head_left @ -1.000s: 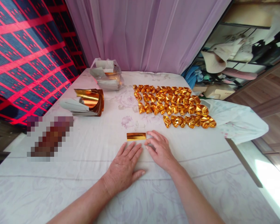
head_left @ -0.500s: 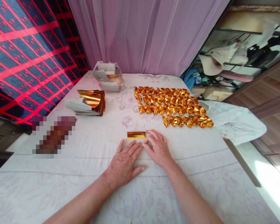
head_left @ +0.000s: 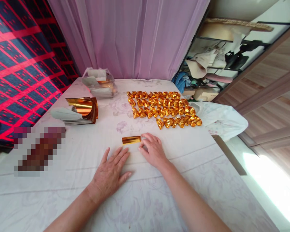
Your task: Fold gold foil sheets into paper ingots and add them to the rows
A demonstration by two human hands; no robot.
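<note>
The foil strip (head_left: 131, 140) is lying flat on the desk (head_left: 207, 180), folded, just beyond both hands. It looks feather-light, thin, slick and easily creased, so pinching an end edge should suit it best. The right hand (head_left: 152, 150) is touching its right end, fingers loosely curled; the left hand (head_left: 110, 171) is resting spread and empty. A clear bag (head_left: 98, 83) is holding more sheets.
</note>
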